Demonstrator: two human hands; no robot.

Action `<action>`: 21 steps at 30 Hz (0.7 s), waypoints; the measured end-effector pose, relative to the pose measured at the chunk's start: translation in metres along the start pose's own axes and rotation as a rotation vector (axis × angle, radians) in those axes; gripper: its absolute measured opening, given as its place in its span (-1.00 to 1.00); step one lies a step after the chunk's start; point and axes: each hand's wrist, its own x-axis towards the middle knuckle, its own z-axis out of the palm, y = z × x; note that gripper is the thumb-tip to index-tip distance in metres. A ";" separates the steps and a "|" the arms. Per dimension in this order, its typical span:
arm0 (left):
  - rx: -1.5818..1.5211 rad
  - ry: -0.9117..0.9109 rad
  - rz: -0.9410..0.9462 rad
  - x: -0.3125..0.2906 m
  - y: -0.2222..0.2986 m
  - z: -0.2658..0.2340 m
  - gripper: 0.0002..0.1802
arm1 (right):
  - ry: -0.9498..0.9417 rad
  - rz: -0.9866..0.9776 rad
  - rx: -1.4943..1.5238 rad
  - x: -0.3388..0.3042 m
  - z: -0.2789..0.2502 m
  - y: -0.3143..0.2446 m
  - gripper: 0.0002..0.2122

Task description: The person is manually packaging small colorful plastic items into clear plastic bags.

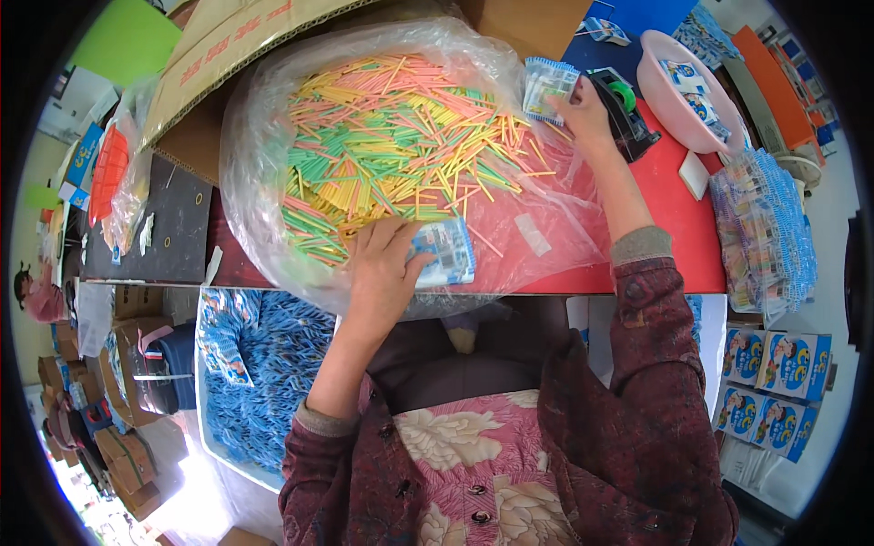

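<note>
My left hand is closed at the near edge of a see-through plastic bag. Its thumb presses on a small blue-and-white packet; the fingertips reach toward a heap of short thin sticks in pink, yellow and green. Farther off to the right, my right hand pinches the edge of another small blue-edged packet. Just right of that hand stands a black tape dispenser with a green core.
A cardboard box rises behind the bag. On the right are a pink basin with packets and a stack of bagged packets. Below the red tabletop, a bin holds many blue packets. Printed boxes stand lower right.
</note>
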 end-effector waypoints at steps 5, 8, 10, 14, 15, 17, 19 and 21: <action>0.000 0.021 -0.033 0.007 -0.004 0.007 -0.78 | 0.151 -0.152 -0.164 -0.027 -0.006 -0.035 -0.52; -0.011 0.013 -0.042 0.010 -0.007 0.010 -0.83 | -0.022 -0.169 -0.195 -0.078 0.006 -0.078 -0.64; -0.030 0.049 -0.029 0.010 -0.013 0.017 -0.86 | -0.350 0.076 0.024 -0.122 0.033 -0.097 -0.73; -0.076 0.166 0.022 0.009 -0.011 0.014 -0.87 | -0.427 0.028 -0.130 -0.172 0.070 -0.115 -0.75; -0.075 0.163 0.021 0.010 -0.007 0.011 -0.87 | -0.403 -0.012 -0.256 -0.177 0.074 -0.116 -0.73; -0.081 0.234 0.089 0.010 0.002 0.002 -0.88 | -0.408 -0.025 -0.280 -0.184 0.081 -0.118 -0.72; -0.093 0.218 0.096 0.007 0.005 0.000 -0.80 | -0.487 0.052 -0.199 -0.189 0.085 -0.122 -0.76; -0.112 0.201 0.107 0.006 0.014 -0.003 -0.73 | -0.451 0.082 -0.097 -0.192 0.084 -0.115 -0.78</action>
